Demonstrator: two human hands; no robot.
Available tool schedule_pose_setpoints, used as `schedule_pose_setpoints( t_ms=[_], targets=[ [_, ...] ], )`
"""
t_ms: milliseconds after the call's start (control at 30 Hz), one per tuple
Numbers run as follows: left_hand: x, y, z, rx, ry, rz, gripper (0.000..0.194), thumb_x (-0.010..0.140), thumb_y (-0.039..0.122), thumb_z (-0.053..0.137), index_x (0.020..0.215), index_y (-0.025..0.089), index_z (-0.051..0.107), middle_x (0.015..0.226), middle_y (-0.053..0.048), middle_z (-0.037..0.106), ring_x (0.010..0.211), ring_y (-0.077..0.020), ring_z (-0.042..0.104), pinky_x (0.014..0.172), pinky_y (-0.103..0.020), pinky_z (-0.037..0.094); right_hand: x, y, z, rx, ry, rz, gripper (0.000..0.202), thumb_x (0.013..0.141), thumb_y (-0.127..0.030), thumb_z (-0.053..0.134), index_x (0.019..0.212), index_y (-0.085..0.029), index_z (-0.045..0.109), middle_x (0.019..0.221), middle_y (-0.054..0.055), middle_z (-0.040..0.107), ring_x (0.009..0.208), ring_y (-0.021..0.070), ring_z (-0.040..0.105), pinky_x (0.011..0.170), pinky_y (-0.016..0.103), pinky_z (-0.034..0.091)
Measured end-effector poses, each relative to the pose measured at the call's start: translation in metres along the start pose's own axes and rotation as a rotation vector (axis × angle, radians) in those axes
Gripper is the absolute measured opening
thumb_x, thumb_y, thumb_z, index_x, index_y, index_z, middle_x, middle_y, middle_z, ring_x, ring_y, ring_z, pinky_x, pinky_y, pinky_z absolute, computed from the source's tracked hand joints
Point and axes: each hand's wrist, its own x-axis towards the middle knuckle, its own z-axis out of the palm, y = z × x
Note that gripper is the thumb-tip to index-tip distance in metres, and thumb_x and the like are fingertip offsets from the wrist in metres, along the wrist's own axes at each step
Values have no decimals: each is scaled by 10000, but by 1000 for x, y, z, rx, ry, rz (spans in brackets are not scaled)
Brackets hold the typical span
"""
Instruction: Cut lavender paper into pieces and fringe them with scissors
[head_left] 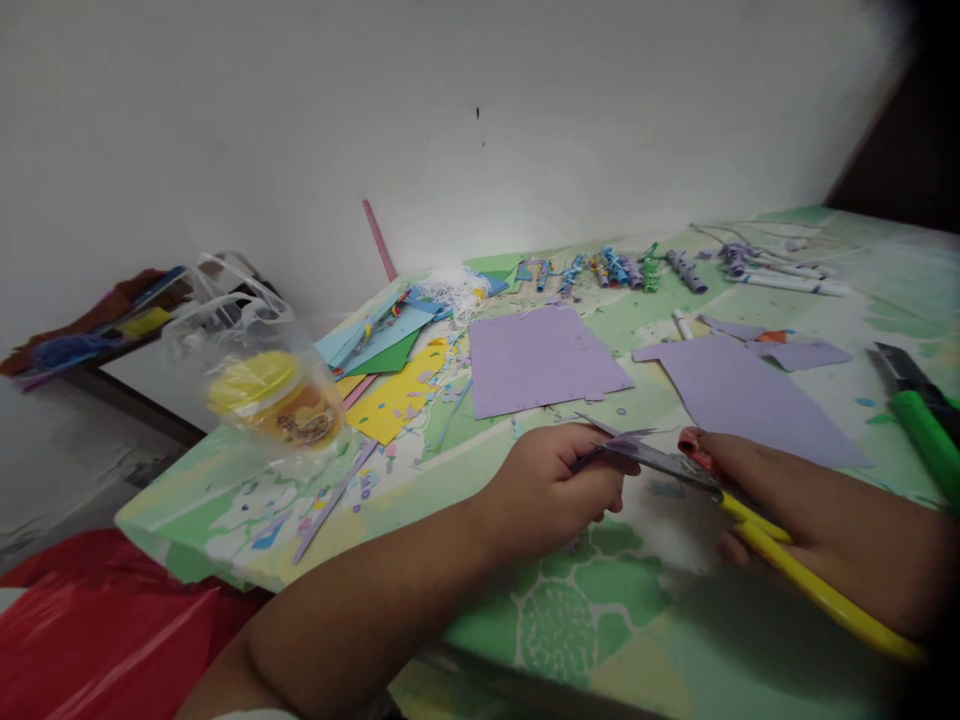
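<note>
My left hand (559,485) is closed, pinching a small folded piece of purple paper (619,443) above the near part of the table. My right hand (780,500) is closed on scissors with yellow handles (810,582). Their metal blades (664,463) point left and meet the purple paper at my left fingertips; whether they are cutting through it I cannot tell. A small red curled piece (696,448) shows at my right thumb. Beyond my hands lie a squarish purple sheet (544,360) and a larger cut purple sheet (750,395).
Curled paper rolls (613,265) stand in a row near the wall, with white markers (784,284) to their right. A green-handled cutter (926,430) lies far right. A bagged yellow-lidded cup (274,400), colored sheets (397,395), white string (454,290) and scraps lie left.
</note>
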Motion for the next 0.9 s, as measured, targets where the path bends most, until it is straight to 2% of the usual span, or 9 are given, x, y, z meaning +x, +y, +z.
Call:
schedule_pose_setpoints(
  t_ms=[100, 300, 467, 600, 733, 900],
  targets=[
    [-1, 1, 0, -12, -7, -6, 94, 699, 185, 494, 701, 155, 583, 527, 36, 508, 454, -61, 452, 449, -191, 394, 0, -2, 0, 37, -82, 3, 354, 726, -496, 517, 1009, -286, 487, 1003, 60, 626, 930, 308, 577, 839, 417, 450],
    [-2, 7, -1, -51, -28, -38, 76, 696, 161, 493, 666, 150, 562, 492, 44, 496, 439, -54, 453, 428, -170, 368, -1, -2, -1, 11, -66, -4, 387, 738, -535, 498, 1025, -275, 477, 1035, 89, 607, 992, 333, 537, 919, 467, 375],
    [-2, 12, -2, -140, -106, -69, 115, 724, 217, 508, 647, 141, 549, 462, 44, 491, 399, -47, 444, 407, -167, 352, -1, -2, -5, -36, -47, -28, 394, 725, -530, 521, 1016, -267, 486, 999, 83, 623, 905, 313, 569, 860, 435, 419],
    [-1, 9, -2, -233, -143, -79, 180, 760, 275, 513, 642, 146, 555, 436, 44, 492, 378, -47, 434, 400, -174, 336, -1, 5, -6, -84, -58, -36, 418, 757, -574, 458, 1051, -278, 436, 1017, 79, 603, 883, 306, 574, 831, 434, 435],
    [0, 5, -4, -365, -242, -105, 182, 741, 288, 562, 627, 146, 575, 422, 39, 496, 362, -52, 436, 384, -185, 320, -1, 6, -7, -126, -55, -56, 434, 747, -603, 445, 1018, -263, 428, 1018, 97, 583, 907, 316, 559, 833, 453, 425],
    [2, 2, -6, -499, -353, -138, 169, 725, 276, 580, 627, 139, 589, 414, 30, 513, 338, -67, 454, 353, -187, 324, -1, -4, -12, -129, -55, -6, 437, 727, -581, 492, 1005, -252, 422, 1026, 103, 564, 950, 325, 531, 831, 463, 414]
  ],
)
